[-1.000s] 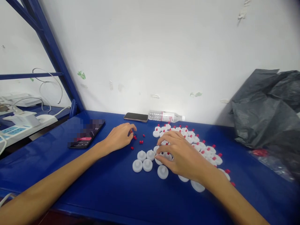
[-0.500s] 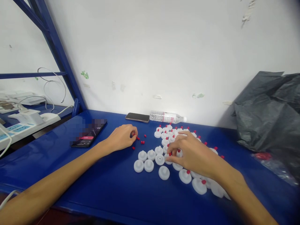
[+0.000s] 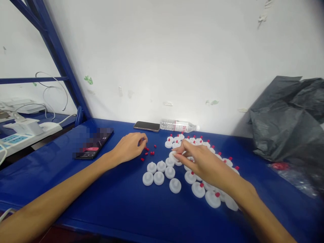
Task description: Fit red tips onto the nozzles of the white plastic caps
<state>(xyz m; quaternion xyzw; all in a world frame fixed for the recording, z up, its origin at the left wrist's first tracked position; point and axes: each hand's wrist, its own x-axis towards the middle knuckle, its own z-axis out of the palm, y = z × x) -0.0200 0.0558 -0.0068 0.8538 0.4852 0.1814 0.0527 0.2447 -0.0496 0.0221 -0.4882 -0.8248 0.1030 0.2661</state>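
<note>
My right hand [image 3: 196, 157] pinches a white plastic disc [image 3: 172, 156] between thumb and fingertips, raised over other discs. My left hand [image 3: 131, 145] is curled, thumb against forefinger, beside several small red caps [image 3: 146, 153]; whatever its fingertips hold is hidden. In front of the hands lie several white discs with bare stubs, such as one white disc [image 3: 175, 185]. Under and around my right hand, many more discs carry red caps on their stubs, including a capped disc [image 3: 198, 190]. My right hand hides part of this group.
Along the wall lie a phone [image 3: 146, 126] and a clear water bottle [image 3: 179, 126]. Another phone [image 3: 93, 145] is at the left. A dark plastic bag [image 3: 288, 118] and a clear bag [image 3: 295, 179] occupy the right. A power strip [image 3: 15, 143] is at far left.
My right hand has lifted a disc from the group and moved it up and left. My left hand has shifted slightly off the red caps. The view has drifted a little.
</note>
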